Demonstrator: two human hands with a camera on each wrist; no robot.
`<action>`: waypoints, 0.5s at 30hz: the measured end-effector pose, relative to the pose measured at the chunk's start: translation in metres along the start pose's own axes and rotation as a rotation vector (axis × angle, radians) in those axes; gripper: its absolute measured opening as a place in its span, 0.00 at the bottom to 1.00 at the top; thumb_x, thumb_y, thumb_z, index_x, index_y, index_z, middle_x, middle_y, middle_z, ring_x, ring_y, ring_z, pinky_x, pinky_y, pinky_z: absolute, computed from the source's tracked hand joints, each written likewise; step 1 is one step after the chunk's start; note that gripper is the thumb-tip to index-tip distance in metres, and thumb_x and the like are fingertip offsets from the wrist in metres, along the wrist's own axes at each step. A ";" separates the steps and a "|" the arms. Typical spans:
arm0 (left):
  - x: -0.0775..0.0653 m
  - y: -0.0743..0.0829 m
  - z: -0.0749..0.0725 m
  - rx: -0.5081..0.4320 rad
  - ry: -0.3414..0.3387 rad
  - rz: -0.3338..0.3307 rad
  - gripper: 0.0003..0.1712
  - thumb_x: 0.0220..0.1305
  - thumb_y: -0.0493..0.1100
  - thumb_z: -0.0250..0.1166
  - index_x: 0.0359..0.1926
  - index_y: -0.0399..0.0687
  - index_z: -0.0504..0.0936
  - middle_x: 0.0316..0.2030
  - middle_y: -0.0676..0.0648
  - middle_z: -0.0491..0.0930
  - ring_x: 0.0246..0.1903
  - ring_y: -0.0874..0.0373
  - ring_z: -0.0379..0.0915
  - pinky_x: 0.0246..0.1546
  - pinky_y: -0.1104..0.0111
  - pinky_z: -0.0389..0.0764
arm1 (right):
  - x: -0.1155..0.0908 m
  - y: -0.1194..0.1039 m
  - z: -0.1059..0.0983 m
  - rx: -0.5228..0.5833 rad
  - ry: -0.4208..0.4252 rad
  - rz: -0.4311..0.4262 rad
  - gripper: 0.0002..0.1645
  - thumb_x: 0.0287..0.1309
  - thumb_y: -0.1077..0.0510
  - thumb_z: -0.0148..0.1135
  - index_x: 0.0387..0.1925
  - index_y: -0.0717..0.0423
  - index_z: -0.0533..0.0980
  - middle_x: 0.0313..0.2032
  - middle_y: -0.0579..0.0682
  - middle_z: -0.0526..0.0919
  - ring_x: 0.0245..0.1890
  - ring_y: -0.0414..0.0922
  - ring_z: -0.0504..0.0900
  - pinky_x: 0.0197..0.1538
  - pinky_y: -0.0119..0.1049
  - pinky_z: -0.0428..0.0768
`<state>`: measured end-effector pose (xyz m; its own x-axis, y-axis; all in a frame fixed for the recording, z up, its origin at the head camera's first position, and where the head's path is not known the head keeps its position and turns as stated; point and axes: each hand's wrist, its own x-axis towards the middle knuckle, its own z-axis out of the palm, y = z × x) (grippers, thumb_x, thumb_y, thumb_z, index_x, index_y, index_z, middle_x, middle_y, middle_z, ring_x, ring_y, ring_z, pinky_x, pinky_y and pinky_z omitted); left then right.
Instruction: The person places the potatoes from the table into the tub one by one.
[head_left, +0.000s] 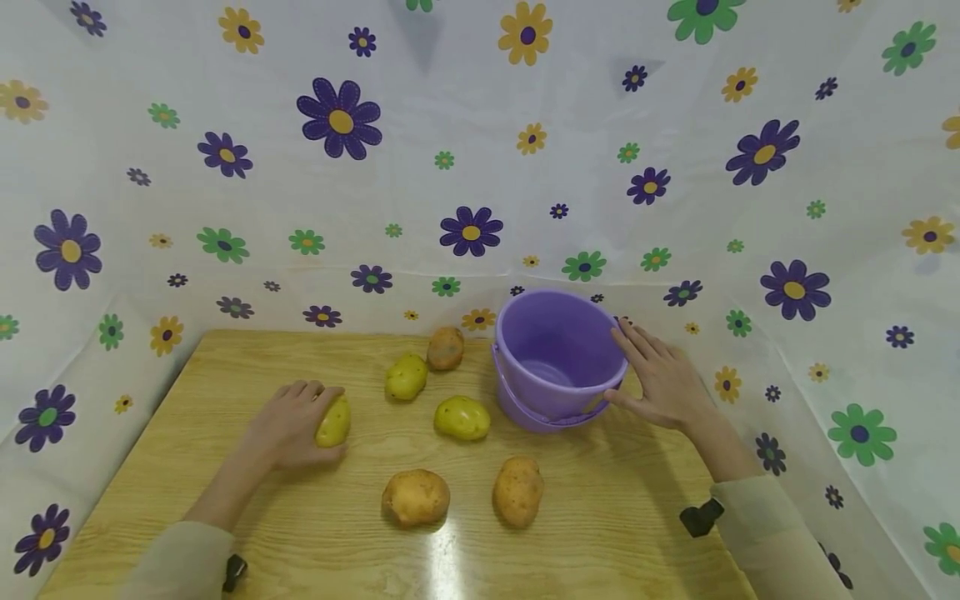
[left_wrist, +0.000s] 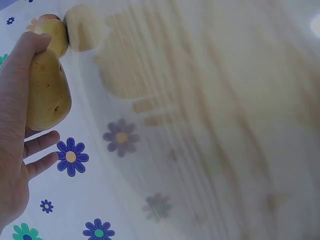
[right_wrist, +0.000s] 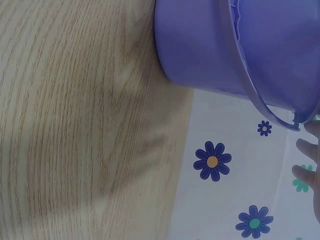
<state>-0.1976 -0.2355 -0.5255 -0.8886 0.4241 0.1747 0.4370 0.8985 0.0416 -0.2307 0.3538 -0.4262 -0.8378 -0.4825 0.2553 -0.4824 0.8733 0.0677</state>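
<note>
My left hand [head_left: 294,427] holds a yellow-green potato [head_left: 335,422] at the left of the table, with the thumb on one side and fingers on the other. The left wrist view shows that potato [left_wrist: 49,92] close up against the palm. On the other side, my right hand [head_left: 663,379] rests with extended fingers at the right rim of a purple bucket [head_left: 536,400]. The bucket stands upright, its handle folded down along the front. Its visible inside holds nothing. Only a few fingers of the right hand [right_wrist: 311,155] appear in the right wrist view.
Between hand and bucket lie two yellow-green potatoes, one behind [head_left: 406,377] and one in front [head_left: 462,418]. A brown potato [head_left: 446,348] sits at the table's back edge; two tan ones, left [head_left: 416,497] and right [head_left: 518,492], lie nearer. Flowered cloth [head_left: 420,192] surrounds the wooden table [head_left: 300,533].
</note>
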 end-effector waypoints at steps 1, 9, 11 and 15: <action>0.002 0.001 0.000 -0.005 0.004 0.000 0.53 0.50 0.71 0.74 0.69 0.45 0.74 0.55 0.37 0.81 0.58 0.38 0.77 0.65 0.41 0.78 | 0.000 0.000 0.000 0.002 0.001 0.001 0.61 0.63 0.22 0.56 0.83 0.54 0.55 0.82 0.60 0.57 0.79 0.64 0.62 0.71 0.69 0.72; 0.017 0.013 -0.002 -0.045 0.022 0.003 0.53 0.49 0.71 0.74 0.70 0.47 0.74 0.56 0.37 0.81 0.59 0.36 0.76 0.66 0.41 0.77 | 0.000 0.001 0.000 0.002 0.008 -0.012 0.61 0.64 0.21 0.54 0.83 0.55 0.56 0.82 0.60 0.57 0.78 0.65 0.64 0.70 0.69 0.73; 0.021 0.017 -0.002 -0.049 0.031 0.013 0.53 0.49 0.71 0.74 0.70 0.47 0.74 0.55 0.38 0.81 0.58 0.37 0.77 0.66 0.42 0.78 | 0.000 0.000 0.000 0.001 -0.001 -0.006 0.61 0.64 0.21 0.54 0.83 0.55 0.55 0.83 0.59 0.56 0.79 0.65 0.63 0.71 0.69 0.72; 0.027 0.024 -0.004 -0.063 0.063 0.034 0.52 0.49 0.71 0.74 0.68 0.47 0.75 0.54 0.38 0.82 0.57 0.39 0.77 0.64 0.43 0.79 | 0.000 -0.001 0.000 0.001 -0.006 0.001 0.61 0.63 0.21 0.54 0.83 0.54 0.54 0.83 0.59 0.56 0.79 0.64 0.63 0.70 0.69 0.72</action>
<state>-0.2104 -0.2034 -0.5155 -0.8634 0.4447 0.2382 0.4765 0.8739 0.0958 -0.2303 0.3533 -0.4258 -0.8398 -0.4824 0.2492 -0.4820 0.8736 0.0667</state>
